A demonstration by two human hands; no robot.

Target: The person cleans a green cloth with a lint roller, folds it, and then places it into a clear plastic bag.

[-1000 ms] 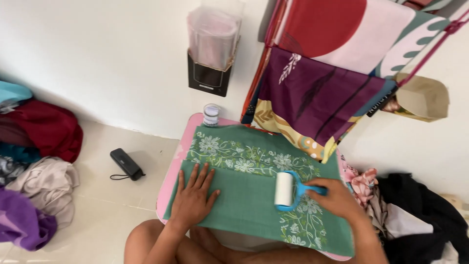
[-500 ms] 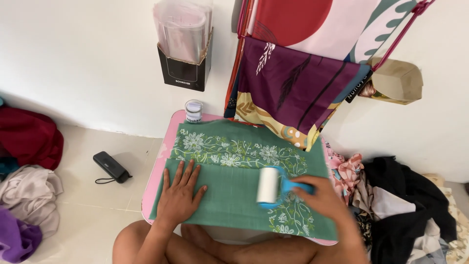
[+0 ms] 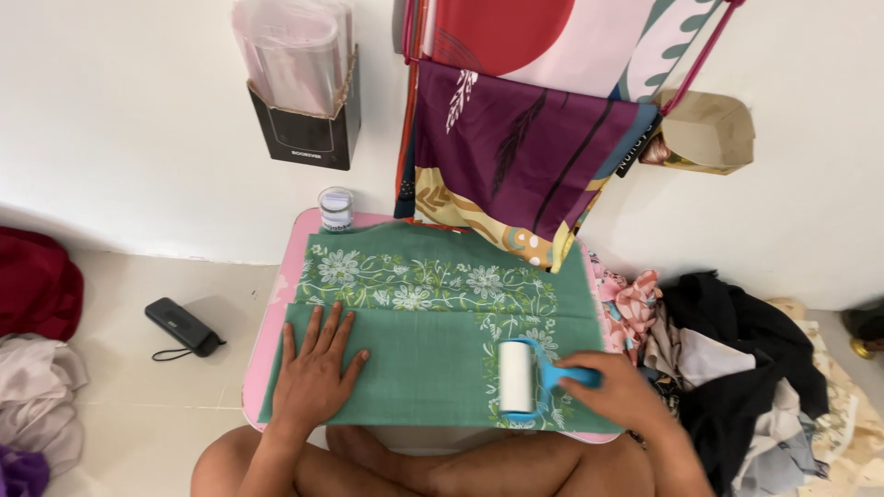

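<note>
Nearest to us, our crossed bare legs (image 3: 442, 469) sit under the front edge of the pink surface (image 3: 276, 304). Our left hand (image 3: 316, 368) lies released, palm down and fingers spread, flat on the folded green cloth (image 3: 424, 359) that covers most of the surface. Our right hand (image 3: 619, 391) is clenched around the blue handle of a lint roller (image 3: 517, 375), whose white drum rests on the cloth's floral border near the front right corner. Farther back, a small lidded jar (image 3: 336, 208) stands at the surface's rear left corner. On the floor to the left lies a black pouch (image 3: 180, 325); to the right, a heap of clothes (image 3: 737, 368). Patterned fabrics (image 3: 525, 147) hang on the wall beyond.
</note>
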